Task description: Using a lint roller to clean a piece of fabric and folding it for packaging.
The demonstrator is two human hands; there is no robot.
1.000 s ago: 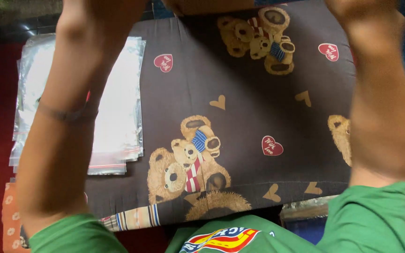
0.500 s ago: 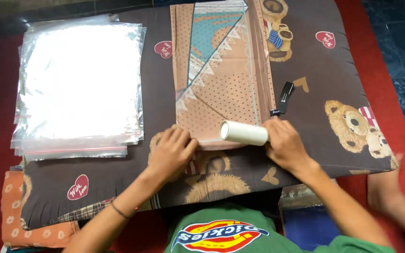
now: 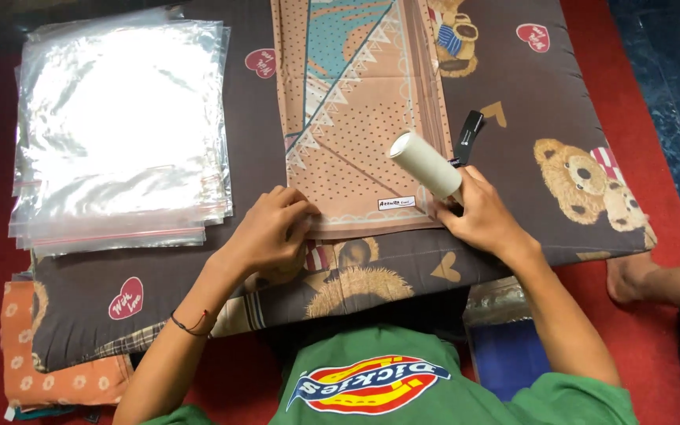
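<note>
Two hands are set at the near edge of the folded peach dotted fabric [image 3: 360,118], which is laid lengthwise on the brown bear-print cushion [image 3: 529,102]. The fabric's near left corner is pressed flat under the spread fingers of the left hand [image 3: 265,232], apparently so that the cloth is kept from shifting. A white lint roller [image 3: 425,165] is gripped by the right hand [image 3: 478,216] at the fabric's near right corner, tilted up with its roll over the cloth. A stack of clear zip bags [image 3: 120,126] is kept left of the fabric, and a small black tag [image 3: 470,134] is seen just right of it.
</note>
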